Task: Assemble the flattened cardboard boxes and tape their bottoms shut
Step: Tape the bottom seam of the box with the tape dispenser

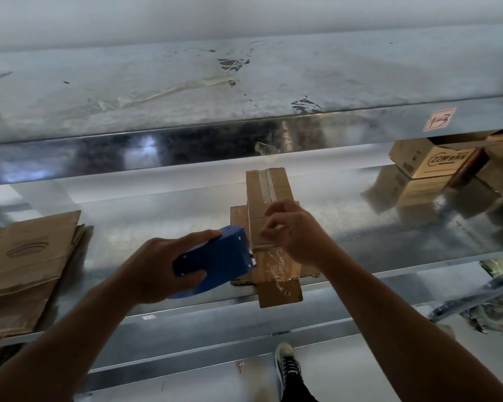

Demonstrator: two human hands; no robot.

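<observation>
A person tapes a narrow cardboard box [276, 187] on a shiny metal shelf [157, 210]. The box lies flat, just right of centre, with its long axis running straight away from the person. Its near end juts over the shelf's front edge and its far end points toward the back. A strip of clear tape [279, 268] follows the seam down its middle and wrinkles over the near end. The left hand [154, 268] has its fingers and thumb wrapped round a blue tape dispenser [218, 253]. The dispenser sits just left of the box, and its mouth meets the box's left edge near the front. The right hand [294, 230] is the nearer one, resting on top of the box about midway along, fingers bent. It appears to press or pinch the tape, though the blur leaves it unclear which. The next move probably depends on this side-on meeting: the dispenser lies across the box's length, so parting the tape would call for a pull to the left while the right hand steadies the box. A stack of flat cardboard [29, 256] waits at far left.
</observation>
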